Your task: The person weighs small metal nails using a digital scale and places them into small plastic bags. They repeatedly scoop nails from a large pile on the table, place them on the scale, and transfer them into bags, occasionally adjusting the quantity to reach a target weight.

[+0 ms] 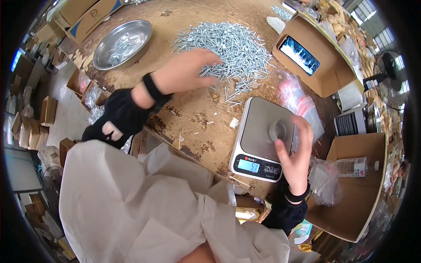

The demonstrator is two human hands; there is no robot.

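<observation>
A heap of silver screws lies on the worn wooden table. At its left edge is my left hand, thumb and fingers apart; its fingertips reach the screws, and I make out nothing held. A white digital scale with a grey plate and lit display stands nearer to me, on the right. Upon the plate rests a small round cup, and my right hand has its thumb and fingers curled around it. What the cup contains is hard to make out.
A metal bowl with bagged screws stands at the left. Plastic bags lie beside the scale. A phone leans in a cardboard box at the back right. Another open box, with a bottle, is at the lower right.
</observation>
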